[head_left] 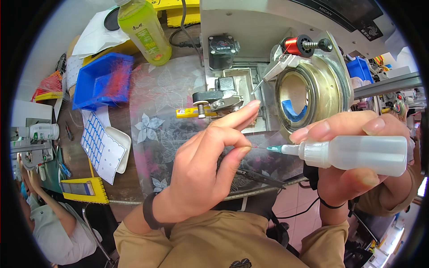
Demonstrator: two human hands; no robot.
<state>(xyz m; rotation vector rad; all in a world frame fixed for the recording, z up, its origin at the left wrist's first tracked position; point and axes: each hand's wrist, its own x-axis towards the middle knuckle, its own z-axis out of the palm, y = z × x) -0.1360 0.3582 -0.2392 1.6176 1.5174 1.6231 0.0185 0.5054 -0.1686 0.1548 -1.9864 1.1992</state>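
Observation:
My left hand (199, 163) is closed, its thumb and index finger pinching a thin red wire (255, 147) whose end shows just past the fingertips. My right hand (346, 127) wraps round a clear plastic squeeze bottle (368, 154), tilted nearly level. The bottle's teal needle tip (274, 148) points left at the wire, very close to it; whether they touch I cannot tell. Behind my hands stands a winding machine with a metal ring (286, 82) and, above it, a spool of red wire (292, 46). A black clamp with a spring (207, 97) sits left of the ring.
Dark tweezers (263, 178) lie near the table's front edge. At left are a blue bin (91, 87) with red strands, a blue-gridded card (102, 145) and a yellow-framed block (85, 189). A green drink bottle (145, 33) stands behind. Another person's arm (49, 196) works at far left.

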